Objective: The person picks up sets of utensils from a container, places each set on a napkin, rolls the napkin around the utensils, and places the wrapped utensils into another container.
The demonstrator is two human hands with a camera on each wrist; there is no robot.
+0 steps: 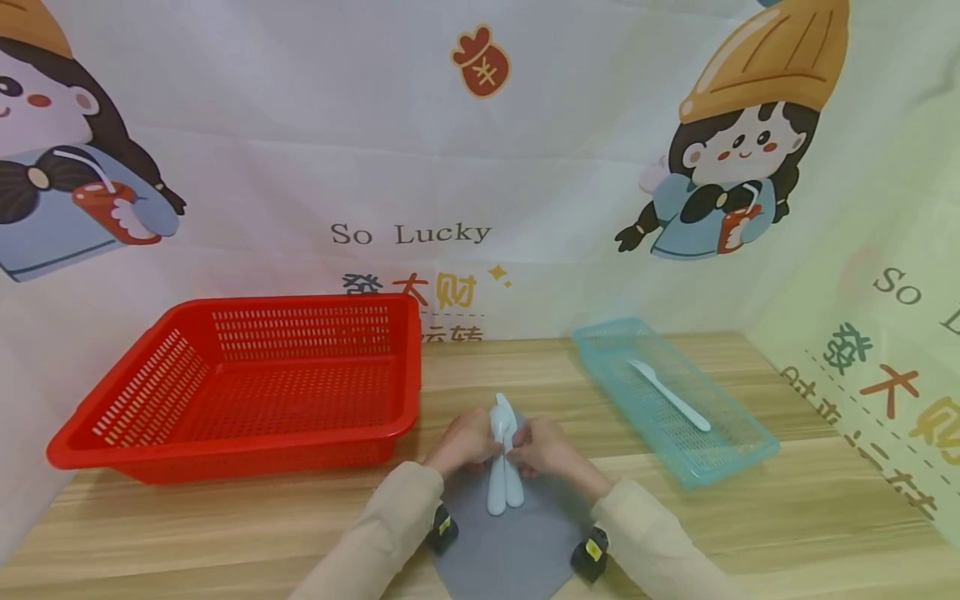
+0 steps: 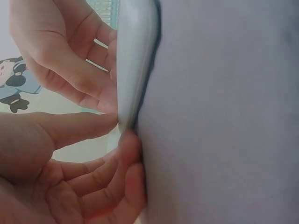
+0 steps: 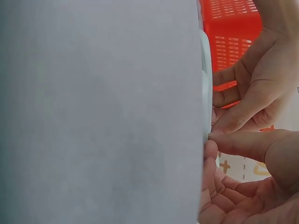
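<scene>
A white plastic spoon [image 1: 497, 492] and a white knife [image 1: 513, 487] lie side by side over a flat grey sheet [image 1: 510, 550], their handles pointing toward me. My left hand [image 1: 471, 435] pinches the spoon near its neck from the left. On the other side, my right hand [image 1: 546, 446] pinches the knife at about the same height. In the left wrist view, the left thumb and index finger [image 2: 128, 147] meet at the narrow part of a pale handle [image 2: 138, 51]. The right wrist view shows the cutlery nearly edge-on, with both hands close together.
A red slotted basket [image 1: 262, 446] stands at the left on the wooden table [image 1: 187, 533]. At the right lies a pale blue mesh tray [image 1: 697, 479] holding another white knife [image 1: 671, 396]. A printed curtain [image 1: 300, 167] hangs behind.
</scene>
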